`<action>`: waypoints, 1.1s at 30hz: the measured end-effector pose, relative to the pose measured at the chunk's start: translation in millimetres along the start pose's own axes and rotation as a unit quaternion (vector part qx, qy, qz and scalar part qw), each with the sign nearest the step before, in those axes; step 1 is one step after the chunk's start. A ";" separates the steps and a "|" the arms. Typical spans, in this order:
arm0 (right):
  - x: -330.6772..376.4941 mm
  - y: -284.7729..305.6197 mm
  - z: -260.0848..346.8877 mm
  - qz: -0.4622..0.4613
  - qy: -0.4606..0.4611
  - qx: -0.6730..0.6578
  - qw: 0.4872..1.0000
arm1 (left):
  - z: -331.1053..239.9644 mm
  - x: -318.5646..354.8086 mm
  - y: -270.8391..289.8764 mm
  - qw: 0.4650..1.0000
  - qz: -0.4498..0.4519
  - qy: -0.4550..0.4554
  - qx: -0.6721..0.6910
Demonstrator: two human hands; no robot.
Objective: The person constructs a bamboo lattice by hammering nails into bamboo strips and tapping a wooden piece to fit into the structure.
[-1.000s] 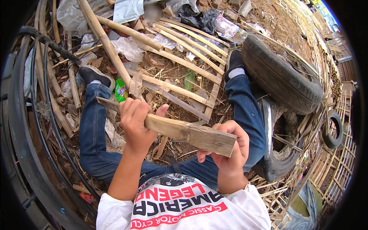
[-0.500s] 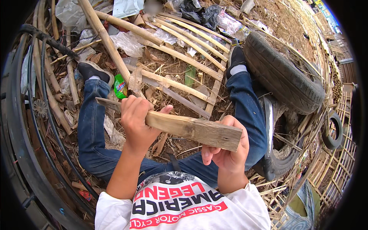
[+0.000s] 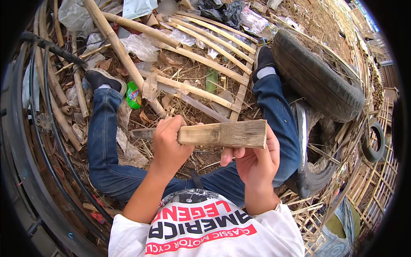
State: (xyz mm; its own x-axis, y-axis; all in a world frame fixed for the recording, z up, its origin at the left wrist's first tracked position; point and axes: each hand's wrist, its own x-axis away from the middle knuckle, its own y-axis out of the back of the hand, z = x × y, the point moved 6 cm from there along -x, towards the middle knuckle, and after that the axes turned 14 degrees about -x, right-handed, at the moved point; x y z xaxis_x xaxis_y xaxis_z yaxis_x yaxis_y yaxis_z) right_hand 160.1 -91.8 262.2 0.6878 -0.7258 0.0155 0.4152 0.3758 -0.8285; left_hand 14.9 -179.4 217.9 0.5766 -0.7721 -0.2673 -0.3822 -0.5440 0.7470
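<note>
head view shows the wooden piece (image 3: 220, 135) held above the littered ground (image 3: 204, 160), long axis running left to right, the left hand's (image 3: 168, 139) grip wrapped around its narrower stretch, the right hand (image 3: 259, 165) nearest its broad end, pinching or merely propping, i cannot tell.

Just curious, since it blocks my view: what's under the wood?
Part of the right hand shows beneath the wood, above straw-strewn ground. The wood covers some of that hand and the ground directly behind it.
</note>
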 end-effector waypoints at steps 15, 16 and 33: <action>-13.5 -16.5 37.5 -0.030 0.107 0.306 0.946 | -34.4 12.4 -30.9 0.966 0.182 0.071 0.168; -14.4 -16.6 40.8 -0.023 0.142 0.379 0.914 | -39.2 14.3 -30.8 0.965 0.187 0.074 0.166; -15.8 -34.8 47.1 0.031 0.307 0.694 0.651 | -31.6 27.7 -41.7 0.923 0.267 0.113 0.255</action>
State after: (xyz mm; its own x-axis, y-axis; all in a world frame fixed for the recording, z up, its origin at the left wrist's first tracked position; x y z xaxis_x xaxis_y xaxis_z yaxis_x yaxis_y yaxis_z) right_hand 162.9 -66.3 317.1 0.5381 -0.6184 -0.5728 0.8290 0.2653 0.4924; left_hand 69.6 -167.7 198.6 0.3226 -0.9175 0.2328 -0.9117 -0.2351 0.3368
